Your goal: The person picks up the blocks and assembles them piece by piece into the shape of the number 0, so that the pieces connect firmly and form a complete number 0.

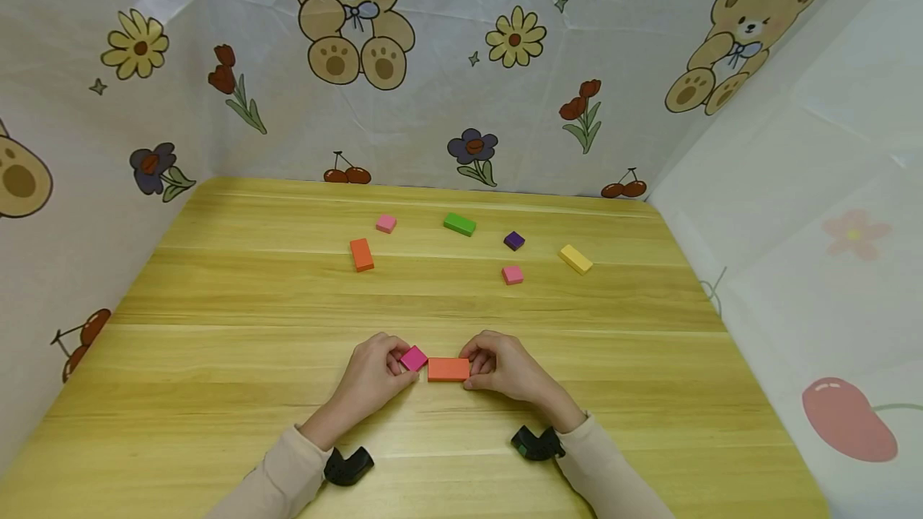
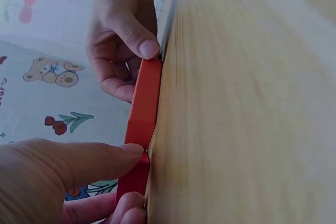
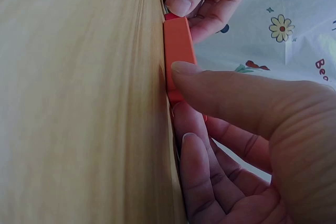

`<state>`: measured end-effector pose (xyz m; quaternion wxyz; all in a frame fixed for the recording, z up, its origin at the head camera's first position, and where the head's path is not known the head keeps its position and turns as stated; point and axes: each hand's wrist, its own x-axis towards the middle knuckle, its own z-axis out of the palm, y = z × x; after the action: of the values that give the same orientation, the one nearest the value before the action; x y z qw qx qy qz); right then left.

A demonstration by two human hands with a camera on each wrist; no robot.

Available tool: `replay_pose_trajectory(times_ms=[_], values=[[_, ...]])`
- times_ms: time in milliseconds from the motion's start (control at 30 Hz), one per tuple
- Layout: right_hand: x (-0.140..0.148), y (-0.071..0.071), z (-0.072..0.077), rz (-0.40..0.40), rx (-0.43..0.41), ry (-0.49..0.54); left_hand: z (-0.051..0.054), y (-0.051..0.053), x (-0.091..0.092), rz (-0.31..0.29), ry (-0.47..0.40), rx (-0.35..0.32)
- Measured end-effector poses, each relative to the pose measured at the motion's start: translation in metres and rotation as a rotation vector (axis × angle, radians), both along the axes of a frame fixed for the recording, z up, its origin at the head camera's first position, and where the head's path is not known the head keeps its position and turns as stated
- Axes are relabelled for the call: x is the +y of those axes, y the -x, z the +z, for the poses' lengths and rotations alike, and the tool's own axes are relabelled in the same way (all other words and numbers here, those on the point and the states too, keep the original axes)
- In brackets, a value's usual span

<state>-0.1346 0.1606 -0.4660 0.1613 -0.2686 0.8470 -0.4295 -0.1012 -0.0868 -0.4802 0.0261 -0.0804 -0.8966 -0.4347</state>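
Note:
Near the table's middle, an orange block (image 1: 449,370) lies flat, its long side running left to right. My right hand (image 1: 509,367) pinches its right end between thumb and fingers. A small magenta block (image 1: 414,359), turned like a diamond, is pinched by my left hand (image 1: 371,379); its right corner meets the orange block's left end. In the left wrist view, my left thumb lies on the magenta block (image 2: 133,179) beside the orange block (image 2: 145,98). The right wrist view shows my right thumb on the orange block (image 3: 178,43), with the magenta block (image 3: 171,17) partly hidden at its far end.
Farther back on the wooden table (image 1: 288,303) lie another orange block (image 1: 362,255), two pink blocks (image 1: 386,223) (image 1: 513,275), a green block (image 1: 459,224), a purple block (image 1: 514,240) and a yellow block (image 1: 576,259). A patterned cloth (image 1: 433,118) hangs behind.

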Motion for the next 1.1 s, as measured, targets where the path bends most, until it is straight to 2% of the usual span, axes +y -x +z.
replay_pose_trajectory(times_ms=[467,667,900,1000,1100], values=[[0.001,0.001,-0.001,0.015,-0.02,0.018,-0.001,0.0,-0.001,0.007,-0.003,-0.002],[0.006,0.004,-0.003,0.024,-0.112,0.066,-0.002,0.0,-0.001,0.009,-0.001,0.005],[0.018,0.011,-0.005,0.058,-0.225,0.18,-0.002,0.0,-0.001,0.01,-0.015,-0.001],[0.026,0.016,-0.003,0.037,-0.23,0.223,-0.003,0.0,-0.001,0.01,-0.022,-0.004],[0.033,0.022,0.0,-0.028,-0.209,0.255,-0.003,0.0,-0.001,0.01,-0.029,-0.006]])
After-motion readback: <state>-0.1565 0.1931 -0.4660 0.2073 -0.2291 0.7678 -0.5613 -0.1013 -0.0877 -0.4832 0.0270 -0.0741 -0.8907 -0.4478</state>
